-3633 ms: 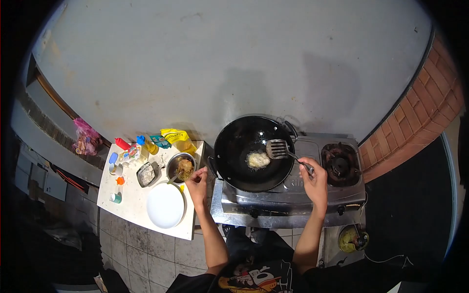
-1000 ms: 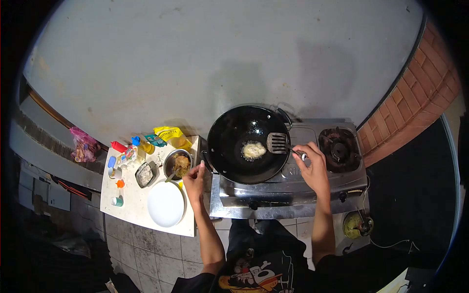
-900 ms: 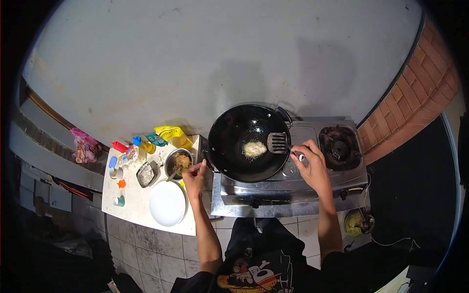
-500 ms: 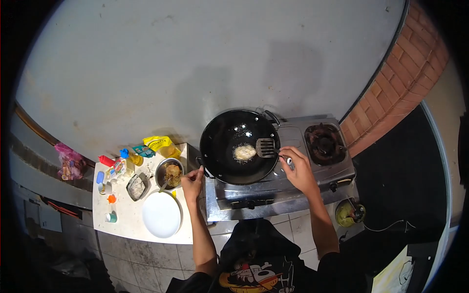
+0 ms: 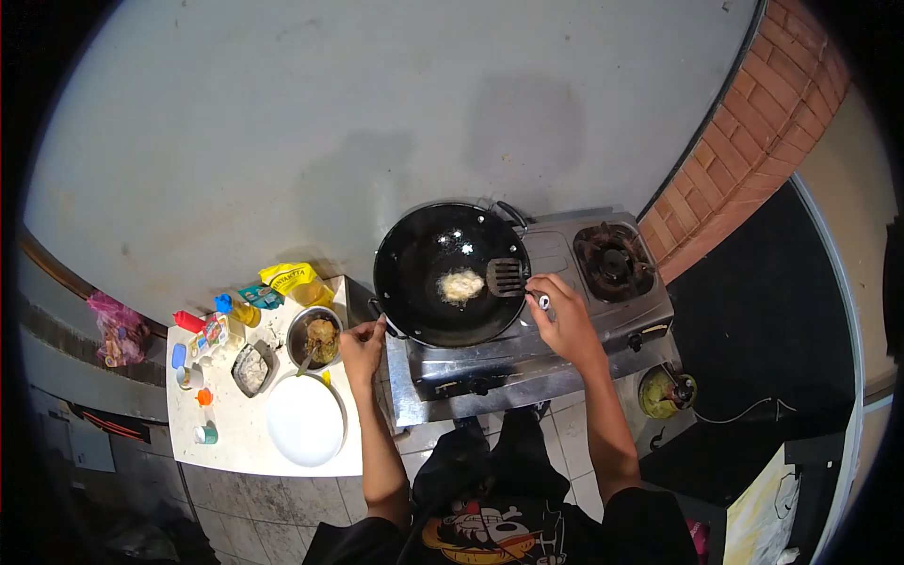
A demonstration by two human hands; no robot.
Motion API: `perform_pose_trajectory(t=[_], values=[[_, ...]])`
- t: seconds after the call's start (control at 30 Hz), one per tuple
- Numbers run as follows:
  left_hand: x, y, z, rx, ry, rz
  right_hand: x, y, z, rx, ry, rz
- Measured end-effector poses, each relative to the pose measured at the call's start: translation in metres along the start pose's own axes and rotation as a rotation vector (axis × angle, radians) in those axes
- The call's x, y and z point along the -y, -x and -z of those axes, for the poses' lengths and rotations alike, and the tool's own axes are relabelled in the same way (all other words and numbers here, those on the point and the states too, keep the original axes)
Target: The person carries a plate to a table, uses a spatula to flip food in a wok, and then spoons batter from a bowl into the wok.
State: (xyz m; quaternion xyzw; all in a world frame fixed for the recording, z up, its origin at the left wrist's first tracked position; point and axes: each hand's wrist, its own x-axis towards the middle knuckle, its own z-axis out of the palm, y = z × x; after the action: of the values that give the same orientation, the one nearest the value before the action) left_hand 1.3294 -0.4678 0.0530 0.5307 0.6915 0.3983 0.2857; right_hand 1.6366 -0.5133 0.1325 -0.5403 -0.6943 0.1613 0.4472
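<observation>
A black wok (image 5: 414, 254) sits on the left burner of the stove, with a little shiny oil in its bottom. One pale, battered piece of food (image 5: 461, 285) lies in the oil, bubbles at its edge. My right hand (image 5: 563, 320) is closed around the handle of a slotted spatula (image 5: 506, 277). The spatula's dark blade is over the wok, just right of the food and seemingly apart from it. At the wok's left side, my left hand (image 5: 362, 352) has its fingers closed at the loop handle (image 5: 377, 309), partly covering it.
Left of the stove, a white table (image 5: 217, 452) bears a white plate (image 5: 305, 421), a metal bowl of coated food (image 5: 320, 341), a dish of flour (image 5: 253, 368), bottles and a yellow pouch (image 5: 294, 280). A second burner (image 5: 614, 263) is right of the wok. A wall stands behind.
The whole view has shifted slightly, so the wok, table and stove appear a little further left. Both hands keep nearly the same place relative to the wok, the spatula still beside the food.
</observation>
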Motion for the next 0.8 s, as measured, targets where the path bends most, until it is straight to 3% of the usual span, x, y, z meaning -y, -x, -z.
perform_pose_trajectory(t=[0.17,0.37,0.43,0.8], values=[[-0.004,0.003,0.001,-0.029,-0.062,0.017,0.002,0.004,0.002,0.015,0.022,0.009],[0.001,0.002,-0.002,0.004,-0.010,0.065,0.018,0.029,0.004,-0.109,-0.001,0.052],[0.008,-0.003,-0.009,-0.043,0.089,-0.032,0.023,0.036,0.003,-0.191,-0.035,-0.002],[-0.008,-0.006,0.001,-0.020,0.035,-0.001,0.015,0.037,0.004,-0.240,-0.020,0.029]])
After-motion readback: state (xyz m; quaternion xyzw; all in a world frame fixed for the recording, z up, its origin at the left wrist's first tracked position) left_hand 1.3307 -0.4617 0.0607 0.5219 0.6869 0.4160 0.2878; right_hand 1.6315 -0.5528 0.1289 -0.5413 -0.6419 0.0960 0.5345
